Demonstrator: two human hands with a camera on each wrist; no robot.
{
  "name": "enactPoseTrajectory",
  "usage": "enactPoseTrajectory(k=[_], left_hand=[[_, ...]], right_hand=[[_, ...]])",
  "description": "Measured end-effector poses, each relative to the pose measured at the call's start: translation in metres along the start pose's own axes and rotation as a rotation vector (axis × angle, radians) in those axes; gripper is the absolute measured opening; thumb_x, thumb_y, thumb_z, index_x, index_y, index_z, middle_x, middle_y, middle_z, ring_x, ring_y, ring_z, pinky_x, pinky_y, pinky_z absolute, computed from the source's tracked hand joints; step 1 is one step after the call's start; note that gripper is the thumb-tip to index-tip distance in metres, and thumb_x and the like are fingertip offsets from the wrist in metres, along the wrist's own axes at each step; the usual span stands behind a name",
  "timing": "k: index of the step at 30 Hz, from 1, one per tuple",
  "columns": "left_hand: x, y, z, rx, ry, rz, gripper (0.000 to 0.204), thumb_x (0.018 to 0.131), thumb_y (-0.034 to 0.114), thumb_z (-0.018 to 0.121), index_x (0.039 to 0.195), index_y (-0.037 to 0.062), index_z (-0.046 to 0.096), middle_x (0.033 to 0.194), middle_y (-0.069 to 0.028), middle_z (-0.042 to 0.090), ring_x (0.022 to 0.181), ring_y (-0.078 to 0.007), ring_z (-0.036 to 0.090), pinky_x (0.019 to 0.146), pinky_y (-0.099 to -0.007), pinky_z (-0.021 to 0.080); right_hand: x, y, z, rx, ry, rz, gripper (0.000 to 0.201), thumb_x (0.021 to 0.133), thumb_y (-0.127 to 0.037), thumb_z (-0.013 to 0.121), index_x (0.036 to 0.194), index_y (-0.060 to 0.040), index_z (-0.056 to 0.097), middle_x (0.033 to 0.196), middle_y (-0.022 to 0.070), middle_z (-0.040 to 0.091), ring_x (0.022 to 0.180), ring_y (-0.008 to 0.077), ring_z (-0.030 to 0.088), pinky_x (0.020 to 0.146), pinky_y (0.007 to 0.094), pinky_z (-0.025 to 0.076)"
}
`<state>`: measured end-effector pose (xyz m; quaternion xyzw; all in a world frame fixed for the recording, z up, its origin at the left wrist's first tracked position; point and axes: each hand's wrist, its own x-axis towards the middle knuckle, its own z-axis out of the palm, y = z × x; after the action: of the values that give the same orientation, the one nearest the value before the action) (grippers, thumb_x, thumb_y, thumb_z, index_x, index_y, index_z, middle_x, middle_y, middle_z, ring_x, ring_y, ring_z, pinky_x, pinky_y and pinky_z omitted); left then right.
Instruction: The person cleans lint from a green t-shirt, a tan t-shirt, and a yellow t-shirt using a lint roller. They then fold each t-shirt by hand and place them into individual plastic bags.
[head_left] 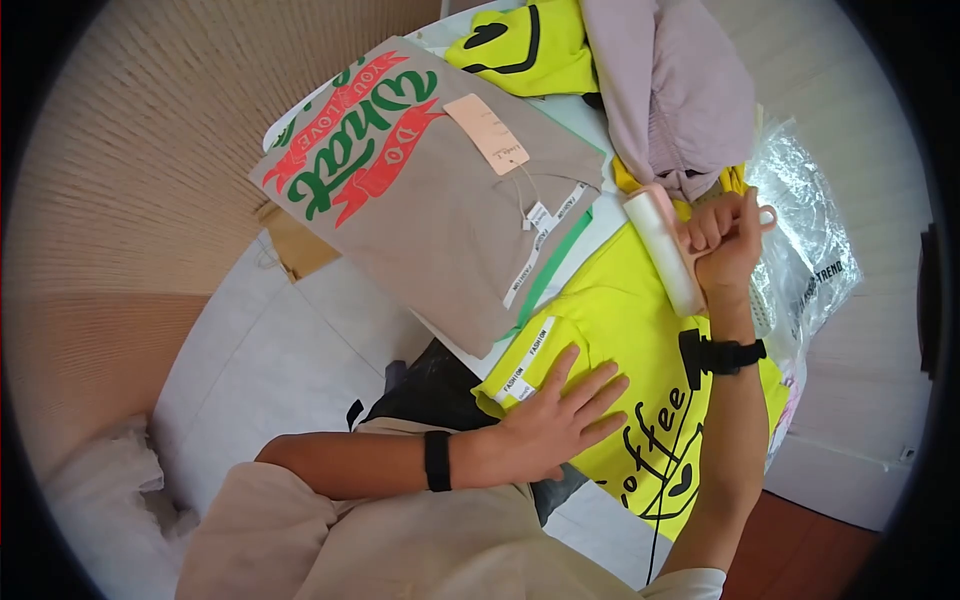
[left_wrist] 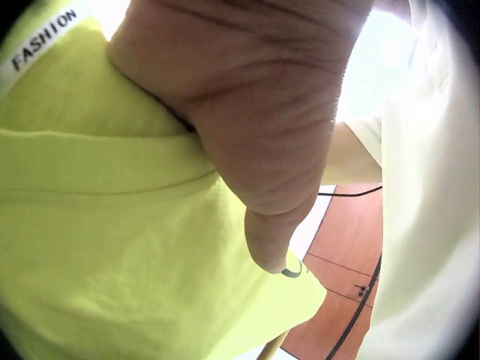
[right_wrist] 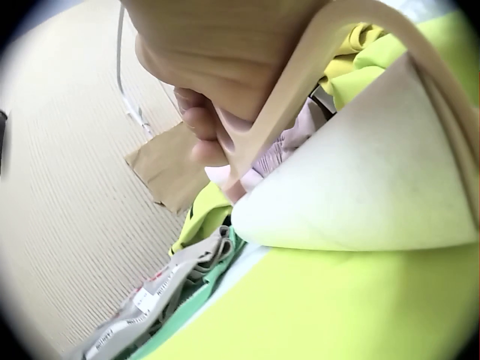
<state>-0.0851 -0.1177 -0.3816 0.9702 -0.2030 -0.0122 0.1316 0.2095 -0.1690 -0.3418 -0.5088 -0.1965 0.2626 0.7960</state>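
Note:
My left hand (head_left: 550,425) lies on a bright yellow shirt (head_left: 620,310) with fingers spread, just beside its white "FASHION" neck tape (head_left: 528,362). The shirt carries black "Coffee" lettering and a heart. With my right hand (head_left: 725,240) I grip the pink handle of a lint roller (head_left: 662,250), its white roll at the yellow fabric. The right wrist view shows the fingers (right_wrist: 202,135) curled round the handle and the roll (right_wrist: 360,180) along the cloth. In the left wrist view the thumb (left_wrist: 266,232) extends over the shirt's collar.
Left of the yellow shirt lies a grey shirt (head_left: 420,210) with red and green print and a paper tag (head_left: 487,133). Another yellow garment (head_left: 550,55) and a mauve one (head_left: 690,90) sit at the back. A clear plastic bag (head_left: 815,225) lies at right, brown paper (head_left: 297,242) at left.

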Motion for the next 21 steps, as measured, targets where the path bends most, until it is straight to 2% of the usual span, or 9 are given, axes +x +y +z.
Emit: enactPoseTrajectory(k=[2,5,6,7,9,12,15,18,21], left_hand=[[0.000,-0.001,0.002,-0.011,0.010,-0.005,0.103,0.073,0.073,0.075,0.158,0.0231,0.046,0.169,-0.0145,0.033,0.156,-0.0368,0.026,0.118,-0.0733,0.018],[-0.001,0.001,0.005,-0.027,0.014,-0.024,0.101,0.074,0.071,0.075,0.158,0.0234,0.047,0.169,-0.0142,0.033,0.156,-0.0363,0.026,0.119,-0.0727,0.018],[0.001,0.000,0.004,-0.022,0.016,-0.017,0.100,0.074,0.071,0.076,0.158,0.0235,0.047,0.169,-0.0141,0.033,0.156,-0.0361,0.026,0.119,-0.0724,0.018],[0.002,0.000,0.004,-0.019,0.013,-0.009,0.100,0.075,0.071,0.076,0.158,0.0237,0.047,0.169,-0.0141,0.033,0.156,-0.0360,0.027,0.119,-0.0724,0.018],[0.002,0.000,0.005,-0.015,0.007,-0.002,0.099,0.075,0.070,0.075,0.158,0.0243,0.047,0.168,-0.0140,0.034,0.155,-0.0359,0.028,0.119,-0.0725,0.018],[0.001,0.000,0.003,-0.045,0.029,-0.003,0.095,0.075,0.068,0.077,0.154,0.0204,0.053,0.166,-0.0142,0.038,0.153,-0.0352,0.032,0.120,-0.0698,0.020],[0.011,0.004,-0.015,-0.069,-0.041,-0.047,0.089,0.077,0.064,0.078,0.147,0.0127,0.059,0.158,-0.0173,0.046,0.149,-0.0343,0.036,0.122,-0.0654,0.020],[0.035,-0.011,-0.015,-0.191,0.171,-0.120,0.081,0.077,0.058,0.081,0.137,0.0066,0.064,0.141,-0.0178,0.055,0.140,-0.0334,0.043,0.119,-0.0602,0.027],[0.051,-0.034,-0.029,-0.103,-0.042,-0.200,0.075,0.076,0.054,0.083,0.132,0.0060,0.066,0.126,-0.0155,0.058,0.128,-0.0320,0.049,0.111,-0.0566,0.034]], right_hand=[[-0.013,-0.008,0.012,0.064,-0.040,0.021,0.055,0.113,-0.050,0.037,0.071,-0.0131,0.036,0.055,0.0001,0.028,0.048,0.0157,0.025,0.050,0.0333,0.030],[-0.040,-0.003,0.020,0.292,-0.412,0.122,0.057,0.113,-0.052,0.032,0.071,-0.0128,0.037,0.055,0.0002,0.029,0.049,0.0165,0.028,0.051,0.0339,0.031],[-0.058,0.004,0.031,0.228,-0.236,0.169,0.059,0.113,-0.052,0.030,0.070,-0.0127,0.037,0.054,0.0004,0.029,0.048,0.0174,0.027,0.050,0.0351,0.032],[-0.063,0.011,0.026,0.180,-0.322,0.218,0.060,0.113,-0.053,0.030,0.069,-0.0123,0.036,0.054,0.0006,0.029,0.048,0.0186,0.028,0.051,0.0366,0.033],[-0.067,0.011,0.022,0.195,-0.216,0.194,0.059,0.113,-0.052,0.033,0.069,-0.0128,0.036,0.054,0.0014,0.030,0.048,0.0190,0.029,0.052,0.0370,0.035],[-0.045,0.004,-0.018,0.125,-0.073,0.060,0.059,0.112,-0.053,0.039,0.068,-0.0130,0.037,0.055,0.0020,0.031,0.049,0.0192,0.030,0.054,0.0375,0.037],[-0.035,-0.016,-0.022,0.006,0.250,-0.064,0.060,0.110,-0.055,0.044,0.068,-0.0135,0.037,0.055,0.0022,0.031,0.050,0.0186,0.031,0.055,0.0372,0.039],[-0.048,-0.036,-0.025,-0.051,0.298,-0.164,0.060,0.109,-0.056,0.046,0.067,-0.0139,0.036,0.056,0.0021,0.031,0.053,0.0191,0.034,0.058,0.0375,0.042],[-0.067,-0.050,-0.018,-0.089,0.390,-0.214,0.061,0.108,-0.057,0.048,0.067,-0.0143,0.034,0.056,0.0022,0.030,0.053,0.0195,0.034,0.058,0.0380,0.042]])
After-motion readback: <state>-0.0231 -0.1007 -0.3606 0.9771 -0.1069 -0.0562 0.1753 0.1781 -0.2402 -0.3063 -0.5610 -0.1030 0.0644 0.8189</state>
